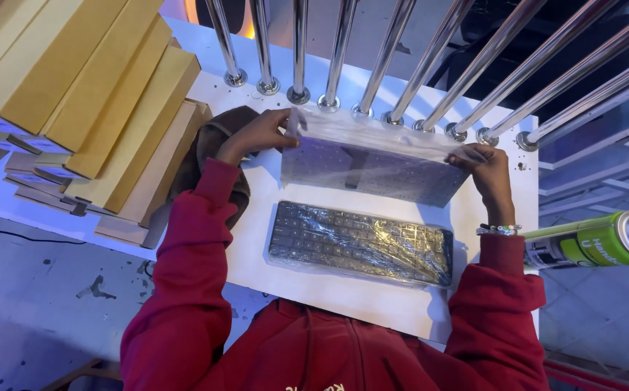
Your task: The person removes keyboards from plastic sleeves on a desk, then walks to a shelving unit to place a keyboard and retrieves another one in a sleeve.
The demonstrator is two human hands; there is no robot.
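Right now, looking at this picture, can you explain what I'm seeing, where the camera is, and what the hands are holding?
There is no machine here: a person in a red sweatshirt works with two bare hands. The single picture comes from a camera worn on the person's head, looking straight down.

The left hand and right hand each grip one end of a flat keyboard in a clear plastic bag, tilted up off the surface. The fingers pinch the bag's top edge.

Below it, a second wrapped keyboard lies flat on the white table. Long cardboard boxes are stacked on the left, shiny metal rods stand along the far edge, and a green spray can shows at the right.
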